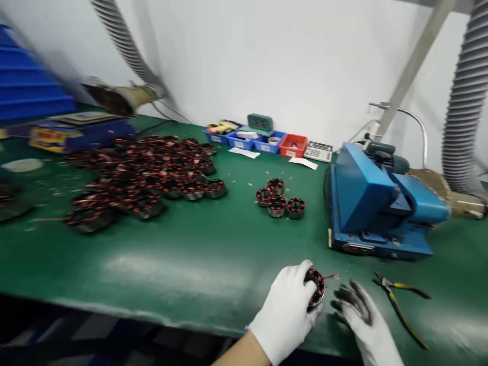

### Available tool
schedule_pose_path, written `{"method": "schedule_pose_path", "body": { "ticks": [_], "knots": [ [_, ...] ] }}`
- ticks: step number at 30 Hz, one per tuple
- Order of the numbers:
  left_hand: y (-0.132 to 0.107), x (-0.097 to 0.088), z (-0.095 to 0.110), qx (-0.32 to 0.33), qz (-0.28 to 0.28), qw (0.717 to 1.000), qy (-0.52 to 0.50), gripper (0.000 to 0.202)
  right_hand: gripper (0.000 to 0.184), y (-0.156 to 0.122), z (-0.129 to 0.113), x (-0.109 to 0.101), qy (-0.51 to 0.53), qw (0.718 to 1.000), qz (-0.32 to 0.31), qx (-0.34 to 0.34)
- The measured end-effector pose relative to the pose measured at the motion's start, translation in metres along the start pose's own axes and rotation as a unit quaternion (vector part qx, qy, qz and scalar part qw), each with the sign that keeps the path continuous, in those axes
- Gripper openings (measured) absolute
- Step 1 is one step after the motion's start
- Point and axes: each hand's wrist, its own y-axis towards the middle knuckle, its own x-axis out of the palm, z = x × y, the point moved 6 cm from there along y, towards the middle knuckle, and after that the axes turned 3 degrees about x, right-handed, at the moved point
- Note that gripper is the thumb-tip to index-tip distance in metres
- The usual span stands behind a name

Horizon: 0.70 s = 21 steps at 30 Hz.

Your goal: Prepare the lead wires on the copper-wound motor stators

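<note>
In a white glove, my left hand grips a motor stator, a ring wound with copper coils, near the table's front edge. A short bundle of wire leads sticks out from its right side. My right hand, its glove darkened at the fingertips, is just right of the stator with the fingers apart and nothing held. Right of that hand, pliers with yellow-green handles lie spread on the table. Several other stators stand in a small group farther back.
A large pile of stators covers the left of the green table. A blue machine with a ribbed duct stands at right. Blue bins, a red bin and a calculator line the wall.
</note>
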Motion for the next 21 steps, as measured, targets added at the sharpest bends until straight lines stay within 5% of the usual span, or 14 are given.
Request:
{"method": "schedule_pose_path", "body": {
  "ticks": [5, 8, 11, 14, 16, 19, 21],
  "knots": [
    [-0.003, 0.027, 0.037, 0.013, 0.025, 0.984, -0.177, 0.021, 0.028, 0.01, -0.017, 0.007, 0.066, 0.998, -0.009, 0.013],
    [-0.008, 0.032, 0.049, 0.005, -0.052, 0.909, -0.414, 0.023, 0.02, 0.003, -0.044, -0.007, 0.072, 0.995, -0.07, -0.003],
    [-0.013, 0.031, 0.059, 0.03, -0.109, 0.845, -0.522, 0.029, 0.033, -0.009, -0.062, 0.001, 0.122, 0.977, -0.173, -0.026],
    [-0.014, 0.032, 0.064, 0.053, -0.13, 0.835, -0.532, 0.031, 0.052, -0.019, -0.075, 0.02, 0.323, 0.905, -0.263, -0.091],
    [-0.012, 0.033, 0.066, 0.07, -0.14, 0.834, -0.529, 0.028, 0.053, -0.02, -0.078, 0.023, 0.425, 0.86, -0.259, -0.109],
    [-0.009, 0.027, 0.066, 0.075, -0.133, 0.849, -0.506, 0.02, 0.034, -0.014, -0.072, 0.008, 0.415, 0.888, -0.187, -0.063],
    [-0.009, 0.014, 0.06, 0.056, -0.071, 0.903, -0.419, 0.013, 0.031, -0.013, -0.072, -0.009, 0.336, 0.93, -0.144, -0.035]
  ]
}}
